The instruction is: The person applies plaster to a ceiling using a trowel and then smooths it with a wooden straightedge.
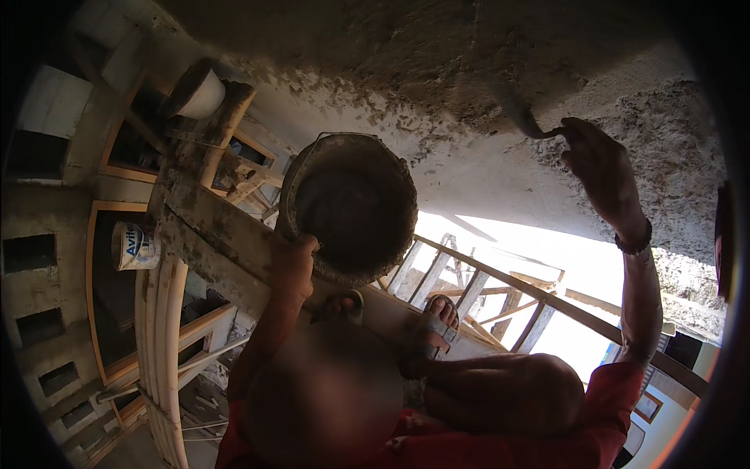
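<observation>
My left hand (297,262) grips the near left rim of a mortar-crusted bucket (400,176) with dark grey material inside, held above my sandaled feet (437,328). At the upper right, my right hand (594,156) holds the handle of a trowel (522,116); its blade is against or very close to a rough, partly mortared wall surface (476,78). The blade is dim, so contact is hard to tell.
A narrow mortar-stained plank (211,242) runs under my feet. Bamboo poles (160,336) and a white pail (137,244) are at left, a pale basin (199,94) upper left. Timber framing (508,281) stands over a bright drop at right.
</observation>
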Demonstrator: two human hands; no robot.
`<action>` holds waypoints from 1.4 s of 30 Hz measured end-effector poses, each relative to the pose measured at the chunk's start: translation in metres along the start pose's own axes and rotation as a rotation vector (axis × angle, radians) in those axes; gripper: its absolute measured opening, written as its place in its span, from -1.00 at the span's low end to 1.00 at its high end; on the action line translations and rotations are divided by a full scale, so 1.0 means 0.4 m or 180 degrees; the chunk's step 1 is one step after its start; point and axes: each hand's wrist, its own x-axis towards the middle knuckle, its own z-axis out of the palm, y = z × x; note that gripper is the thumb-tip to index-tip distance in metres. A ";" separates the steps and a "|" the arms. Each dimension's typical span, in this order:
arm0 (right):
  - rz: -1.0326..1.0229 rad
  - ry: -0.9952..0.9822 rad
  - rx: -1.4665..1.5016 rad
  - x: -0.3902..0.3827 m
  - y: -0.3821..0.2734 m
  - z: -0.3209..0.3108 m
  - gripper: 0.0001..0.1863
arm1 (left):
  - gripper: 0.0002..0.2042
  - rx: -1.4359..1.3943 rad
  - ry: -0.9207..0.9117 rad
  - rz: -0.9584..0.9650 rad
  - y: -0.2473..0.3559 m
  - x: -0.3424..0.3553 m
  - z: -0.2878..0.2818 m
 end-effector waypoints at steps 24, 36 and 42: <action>-0.0342 -0.1202 0.0029 -0.237 -0.042 0.489 -0.76 | -0.53 0.0359 -0.0864 0.0536 0.007 -0.026 0.143; -0.0689 -0.1502 0.0620 -0.148 -0.088 0.238 -0.73 | -0.39 0.0144 -0.0223 0.0228 -0.027 -0.009 0.088; 0.1535 -0.2550 0.2027 -0.105 0.023 0.213 -0.76 | -0.37 0.0182 -0.0081 0.0191 -0.063 0.003 0.026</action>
